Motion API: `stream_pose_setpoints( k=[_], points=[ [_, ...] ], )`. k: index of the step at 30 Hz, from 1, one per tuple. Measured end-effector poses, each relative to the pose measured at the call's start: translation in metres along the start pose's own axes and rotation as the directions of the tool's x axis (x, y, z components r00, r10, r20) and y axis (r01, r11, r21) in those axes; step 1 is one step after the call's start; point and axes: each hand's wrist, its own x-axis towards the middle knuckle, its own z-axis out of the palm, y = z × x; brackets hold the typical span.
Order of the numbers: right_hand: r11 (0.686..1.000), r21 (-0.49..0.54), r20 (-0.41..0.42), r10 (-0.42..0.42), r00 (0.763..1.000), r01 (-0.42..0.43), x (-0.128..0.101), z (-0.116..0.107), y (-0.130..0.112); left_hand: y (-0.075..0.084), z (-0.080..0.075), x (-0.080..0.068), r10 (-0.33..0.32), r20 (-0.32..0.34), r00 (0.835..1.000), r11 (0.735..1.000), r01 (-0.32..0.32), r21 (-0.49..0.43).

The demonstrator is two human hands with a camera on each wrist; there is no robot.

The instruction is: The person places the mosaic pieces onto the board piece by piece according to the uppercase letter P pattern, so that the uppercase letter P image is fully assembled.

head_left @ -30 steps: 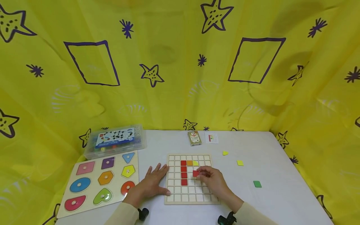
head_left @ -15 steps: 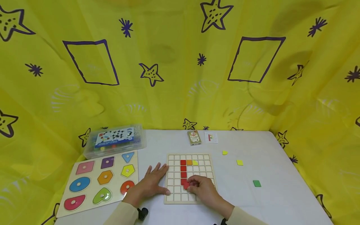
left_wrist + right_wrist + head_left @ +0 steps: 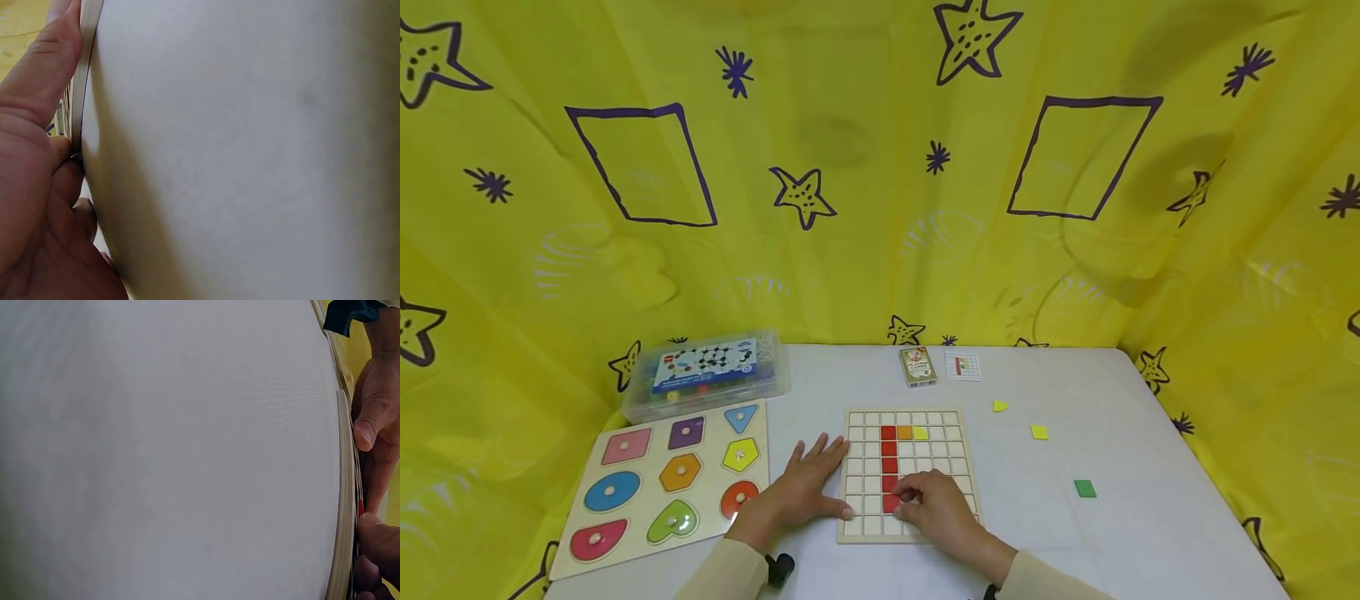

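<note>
A wooden grid board (image 3: 860, 535) lies on the table, its squares mostly white. Down one column runs a line of red square tiles (image 3: 889, 448), with an orange tile (image 3: 905, 433) and a yellow rounded tile (image 3: 921, 433) beside the top one. My right hand (image 3: 942, 510) pinches the lowest red square tile (image 3: 890, 503), which sits at a cell in that column; the fingers cover its right edge. My left hand (image 3: 808, 487) rests at the board's left edge with fingers spread, the thumb on the frame. The left wrist view shows that thumb (image 3: 47, 69) against the board's side.
A yellow quarter-round piece (image 3: 1000, 407), a yellow square (image 3: 1039, 432) and a green square (image 3: 1085, 489) lie to the right. Behind the board are a card box (image 3: 918, 367) and a pattern card (image 3: 962, 366). A shape puzzle (image 3: 647, 467) and plastic case (image 3: 707, 375) stand left.
My right hand has carried the red square tile left and toward me, from the board's middle right to the foot of the red column. The left hand has stayed in place.
</note>
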Motion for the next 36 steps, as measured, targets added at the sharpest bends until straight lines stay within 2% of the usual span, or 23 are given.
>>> stream_pose_setpoints(
  k=[13, 19, 26, 36],
  points=[
    [1.0, 0.001, -0.007, 0.025, 1.0, -0.025, 0.0, 0.0, 0.0, 0.001, -0.001, 0.0, -0.003, 0.003, 1.0, 1.0, 0.003, 0.013],
    [0.994, 0.078, 0.004, 0.077, 0.997, -0.077, -0.001, -0.002, 0.0, -0.001, 0.0, 0.001, -0.003, 0.006, 1.0, 1.0, 0.003, 0.01],
    [0.978, 0.182, 0.042, 0.093, 0.995, -0.099, 0.002, -0.009, 0.001, -0.004, 0.001, 0.001, 0.003, 0.002, 1.0, 1.0, -0.003, 0.009],
    [0.957, 0.268, 0.024, 0.112, 0.993, -0.114, 0.006, -0.026, 0.008, -0.001, 0.001, 0.0, 0.002, -0.006, 1.0, 1.0, -0.001, 0.006]
  ],
)
